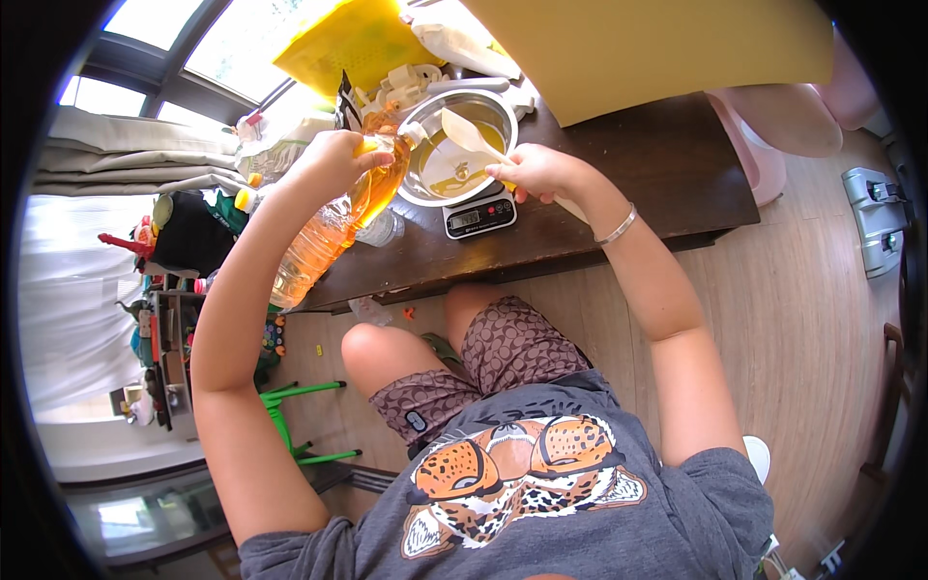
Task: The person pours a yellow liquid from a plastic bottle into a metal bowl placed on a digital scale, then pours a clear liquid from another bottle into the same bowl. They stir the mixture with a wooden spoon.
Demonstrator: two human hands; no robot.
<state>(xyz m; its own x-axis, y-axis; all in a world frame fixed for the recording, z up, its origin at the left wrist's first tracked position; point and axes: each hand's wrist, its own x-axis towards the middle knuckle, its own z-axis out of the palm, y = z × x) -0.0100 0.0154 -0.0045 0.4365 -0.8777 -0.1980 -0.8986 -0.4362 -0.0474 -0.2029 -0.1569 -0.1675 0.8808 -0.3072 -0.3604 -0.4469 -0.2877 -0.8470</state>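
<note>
My left hand (340, 159) is wrapped round a large clear plastic bottle (324, 242) of amber liquid, probably oil. The bottle is tilted, its neck over the left rim of a metal bowl (407, 184). Yellowish liquid lies in the bottom of the bowl, which rests on a small black kitchen scale (480, 218) with a lit display. In my right hand (541, 174) is a pale spatula (466, 133), gripped by its handle, its blade held above the bowl. Whether liquid is flowing from the bottle cannot be made out.
The bowl and scale stand on a dark wooden table (638, 174). Behind them are a yellow basket (348, 48) and white items; a yellow board (667, 58) overhangs the far right. A clear container (381, 229) sits beside the scale. A green stool (290, 416) is at the lower left.
</note>
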